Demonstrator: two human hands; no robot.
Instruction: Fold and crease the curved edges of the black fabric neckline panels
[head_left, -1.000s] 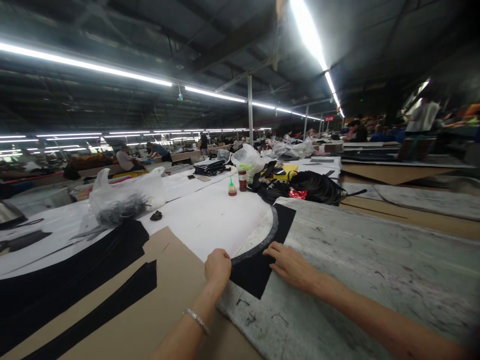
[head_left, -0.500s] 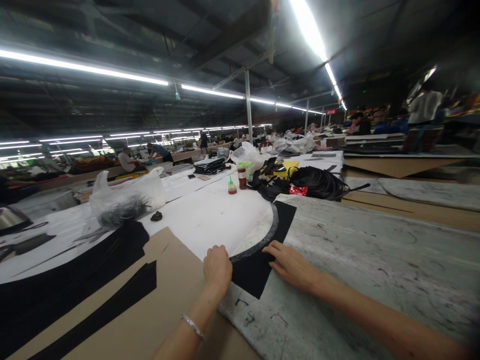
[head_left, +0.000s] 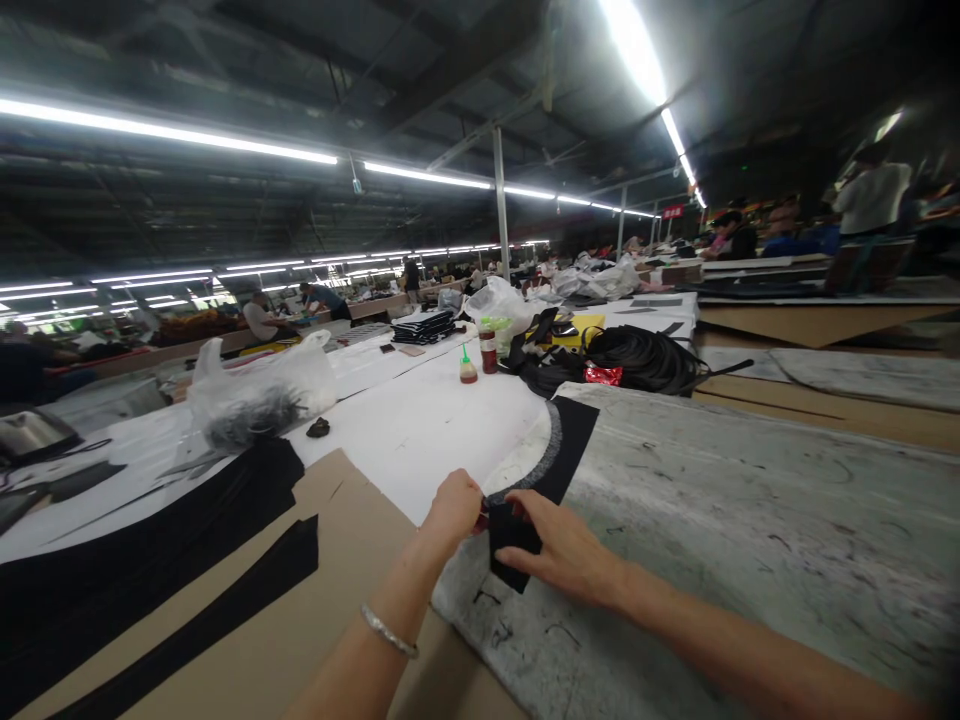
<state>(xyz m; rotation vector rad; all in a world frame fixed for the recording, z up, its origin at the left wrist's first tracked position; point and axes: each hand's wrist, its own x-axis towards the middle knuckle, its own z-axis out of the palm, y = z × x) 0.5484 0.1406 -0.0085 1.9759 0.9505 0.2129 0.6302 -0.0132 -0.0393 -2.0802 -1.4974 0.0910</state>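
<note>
A black fabric piece [head_left: 574,440] with a curved inner edge and a speckled grey band along that curve lies on the grey, stained work surface. At its near left end, my left hand [head_left: 456,505] is closed with the fingertips pinching the edge, which appears folded over. My right hand [head_left: 559,548] rests on the near part of the piece, thumb and fingers apart. Part of the fabric is hidden under my fingers. White sheet material [head_left: 420,425] lies just beyond the curve.
To my left, black strips [head_left: 247,590] lie on brown board [head_left: 352,500]. Further back stand a green-tipped glue bottle [head_left: 468,368], a red-brown bottle [head_left: 487,352], a coil of black strapping [head_left: 637,358] and a plastic bag [head_left: 259,385]. Several people work in the distance.
My left hand has moved right, and the fabric's left edge has come inward with it. My right hand has shifted slightly left and nearer, with thumb and fingers spread wider.
</note>
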